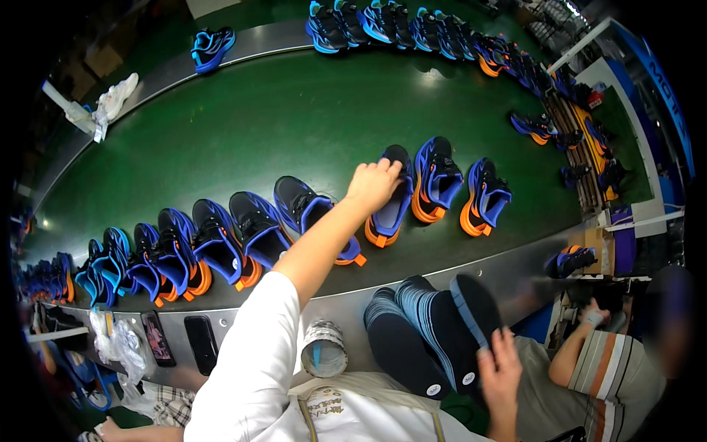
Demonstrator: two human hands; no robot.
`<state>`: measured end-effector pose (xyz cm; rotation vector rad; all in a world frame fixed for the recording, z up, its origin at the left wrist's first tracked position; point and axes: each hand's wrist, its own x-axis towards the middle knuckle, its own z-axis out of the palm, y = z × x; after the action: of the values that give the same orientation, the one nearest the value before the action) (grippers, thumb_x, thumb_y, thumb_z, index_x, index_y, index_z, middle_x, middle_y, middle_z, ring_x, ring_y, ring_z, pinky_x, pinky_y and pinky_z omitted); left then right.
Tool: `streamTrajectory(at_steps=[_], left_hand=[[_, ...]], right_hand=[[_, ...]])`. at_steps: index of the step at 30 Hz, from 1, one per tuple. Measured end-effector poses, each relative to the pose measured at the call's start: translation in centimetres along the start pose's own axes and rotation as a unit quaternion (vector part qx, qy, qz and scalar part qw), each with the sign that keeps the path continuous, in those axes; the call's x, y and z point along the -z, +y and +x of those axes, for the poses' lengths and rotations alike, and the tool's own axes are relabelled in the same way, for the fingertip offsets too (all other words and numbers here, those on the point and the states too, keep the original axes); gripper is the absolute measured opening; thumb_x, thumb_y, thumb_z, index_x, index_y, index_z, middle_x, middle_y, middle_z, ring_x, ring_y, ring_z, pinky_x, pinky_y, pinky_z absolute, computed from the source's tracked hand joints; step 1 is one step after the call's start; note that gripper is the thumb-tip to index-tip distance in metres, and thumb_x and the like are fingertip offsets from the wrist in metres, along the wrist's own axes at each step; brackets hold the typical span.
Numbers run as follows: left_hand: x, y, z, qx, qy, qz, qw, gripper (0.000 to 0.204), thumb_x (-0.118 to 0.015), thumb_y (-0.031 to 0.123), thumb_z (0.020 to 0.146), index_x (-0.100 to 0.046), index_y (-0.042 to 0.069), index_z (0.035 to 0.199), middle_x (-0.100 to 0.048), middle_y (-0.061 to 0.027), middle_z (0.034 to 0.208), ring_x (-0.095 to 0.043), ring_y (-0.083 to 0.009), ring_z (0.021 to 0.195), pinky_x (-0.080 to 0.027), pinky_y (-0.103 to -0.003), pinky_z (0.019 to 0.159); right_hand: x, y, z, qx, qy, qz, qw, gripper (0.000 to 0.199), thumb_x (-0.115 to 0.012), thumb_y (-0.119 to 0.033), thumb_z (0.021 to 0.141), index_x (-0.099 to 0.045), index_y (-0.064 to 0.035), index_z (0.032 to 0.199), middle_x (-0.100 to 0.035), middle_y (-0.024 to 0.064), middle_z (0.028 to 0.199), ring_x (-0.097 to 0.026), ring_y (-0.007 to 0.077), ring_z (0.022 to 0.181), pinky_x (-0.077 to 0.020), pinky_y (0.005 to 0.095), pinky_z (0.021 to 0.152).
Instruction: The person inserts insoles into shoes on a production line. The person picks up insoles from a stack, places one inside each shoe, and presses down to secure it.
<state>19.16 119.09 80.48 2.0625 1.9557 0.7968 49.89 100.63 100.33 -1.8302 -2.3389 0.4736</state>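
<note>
My left hand [374,186] reaches over the belt and grips a black and blue sneaker [389,214] by its upper, fingers curled over the tongue area. This sneaker has an orange heel and its opening faces me. At the lower right, my right hand [501,370] is closed on a dark insole [475,306], held upright beside two stacks. The stacked insoles [405,346] are black with blue-grey edges and lie at the belt's near edge. Just right of the gripped shoe stand two more sneakers [437,180], with orange heels; several others [221,243] line up to the left.
A green conveyor belt [199,140] runs across, with a metal rim [353,291]. On the rim lie a dark phone [200,344], a second phone [157,339] and a round container [324,350]. More shoes [383,26] line the far edge. Another person's arm [582,339] is at right.
</note>
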Motion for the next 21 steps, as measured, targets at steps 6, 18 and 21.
streamTrajectory(at_steps=[6,18,21], left_hand=[[2.5,-0.9,-1.7,0.138,-0.043,-0.036,0.989,0.041,-0.049,0.04,0.083,-0.059,0.0,0.08,-0.06,-0.0167,0.081,-0.06,-0.0329,0.074,-0.046,-0.041,0.067],[2.4,-3.4,-1.8,0.218,-0.202,-0.249,0.922,0.051,-0.05,0.046,0.083,-0.057,-0.004,0.073,-0.057,-0.0151,0.064,-0.055,-0.0229,0.063,-0.043,-0.036,0.06],[2.2,-3.8,-2.2,0.203,-0.207,-0.283,0.914,0.049,-0.052,0.044,0.083,-0.056,-0.003,0.071,-0.054,-0.0123,0.061,-0.051,-0.019,0.059,-0.041,-0.034,0.057]], right_hand=[[0.0,-0.7,13.1,0.075,-0.042,0.199,0.976,0.012,-0.061,-0.008,0.076,-0.061,0.0035,0.08,-0.059,0.0111,0.083,-0.056,0.0162,0.068,-0.0443,0.027,0.062],[-19.2,-5.9,24.1,0.272,-0.198,-0.096,0.937,0.018,-0.052,-0.011,0.073,-0.063,0.0039,0.071,-0.058,0.0208,0.084,-0.06,0.0337,0.076,-0.0485,0.0398,0.072],[-20.4,-6.2,23.6,0.27,-0.196,-0.153,0.93,0.02,-0.048,-0.013,0.079,-0.061,0.0024,0.081,-0.048,0.0217,0.102,-0.056,0.0344,0.088,-0.0483,0.0391,0.073]])
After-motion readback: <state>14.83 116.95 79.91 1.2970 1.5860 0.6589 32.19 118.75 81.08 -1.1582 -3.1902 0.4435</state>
